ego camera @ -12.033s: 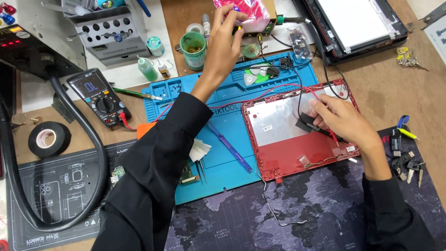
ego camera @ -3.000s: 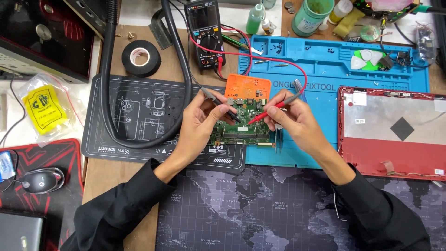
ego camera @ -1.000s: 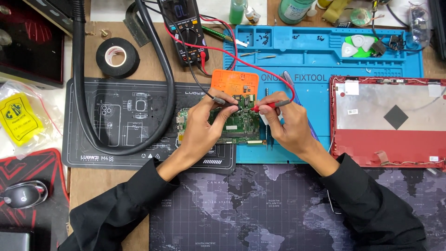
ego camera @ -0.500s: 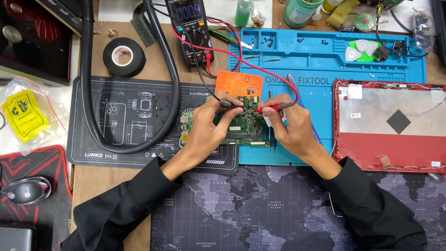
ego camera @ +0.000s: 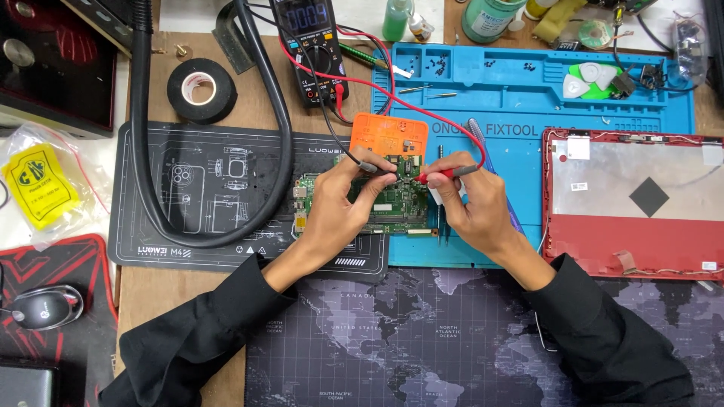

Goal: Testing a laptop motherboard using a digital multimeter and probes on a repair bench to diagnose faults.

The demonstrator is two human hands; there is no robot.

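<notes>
Two hands working a green circuit board (ego camera: 396, 202) lying between the black mat (ego camera: 226, 196) and blue mat (ego camera: 528, 105). Left hand (ego camera: 339, 207) pinches the black probe (ego camera: 369, 167), right hand (ego camera: 471, 203) pinches the red probe (ego camera: 452, 173), both tips down on it. Board looks light, stiff and fragile (grab the edges, not the components).

The brown wooden surface (ego camera: 151, 301) carries a black printed work mat (ego camera: 188, 196), a blue silicone repair mat (ego camera: 528, 98), a dark world-map desk mat (ego camera: 422, 347), a red-and-black mouse pad (ego camera: 68, 264), a roll of black tape (ego camera: 201, 90) and a black multimeter (ego camera: 313, 45).
</notes>
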